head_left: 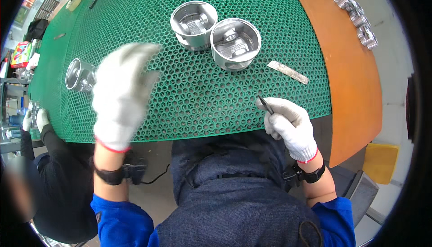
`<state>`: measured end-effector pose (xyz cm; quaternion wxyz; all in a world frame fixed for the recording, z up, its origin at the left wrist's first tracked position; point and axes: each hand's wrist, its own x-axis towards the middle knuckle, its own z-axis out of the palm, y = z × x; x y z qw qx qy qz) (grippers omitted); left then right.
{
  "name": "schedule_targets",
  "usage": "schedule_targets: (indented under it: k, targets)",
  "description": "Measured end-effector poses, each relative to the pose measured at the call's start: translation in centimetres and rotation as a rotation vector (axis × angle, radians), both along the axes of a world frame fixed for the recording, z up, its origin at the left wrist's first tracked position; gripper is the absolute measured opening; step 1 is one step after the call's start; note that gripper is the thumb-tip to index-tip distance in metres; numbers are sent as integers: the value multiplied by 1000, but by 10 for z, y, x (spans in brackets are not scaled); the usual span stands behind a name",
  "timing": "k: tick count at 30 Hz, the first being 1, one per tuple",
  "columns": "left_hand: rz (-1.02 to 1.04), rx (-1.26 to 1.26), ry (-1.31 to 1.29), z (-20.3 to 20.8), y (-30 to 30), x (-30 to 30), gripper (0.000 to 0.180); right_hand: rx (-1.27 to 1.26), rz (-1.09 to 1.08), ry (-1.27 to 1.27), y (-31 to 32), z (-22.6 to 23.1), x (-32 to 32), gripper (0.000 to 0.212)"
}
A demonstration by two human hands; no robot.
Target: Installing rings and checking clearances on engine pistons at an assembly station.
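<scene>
Head view: counted from the picture's middle, a dark pointed tool (266, 105) sits near three o'clock, pinched between thumb and forefinger of the gloved right hand (291, 127). A flat pale strip (288, 72) lies at two o'clock on the green mat (193, 116). Around twelve, two hollow metal cylinders (231, 63) stand open-end up, side by side. Between nine and ten, the gloved left hand (121, 89) blurs, thumb apart from the fingers; a third cylinder (81, 75) lies sideways farther out, contact unclear. Past the strip, an orange board (353, 91) spans three o'clock.
</scene>
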<state>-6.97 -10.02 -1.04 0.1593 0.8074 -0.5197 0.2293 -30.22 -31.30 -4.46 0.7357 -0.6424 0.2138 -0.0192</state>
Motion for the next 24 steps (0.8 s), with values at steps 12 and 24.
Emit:
schedule_targets:
  k: [12,24]
  targets:
    - [-245,-48,149,-15,-35,-31,19,-50,9,-83,-1,-10,-6,38]
    - [78,-359,1373,-33,46,-88,27,-178,43,2,14,-3,2,36]
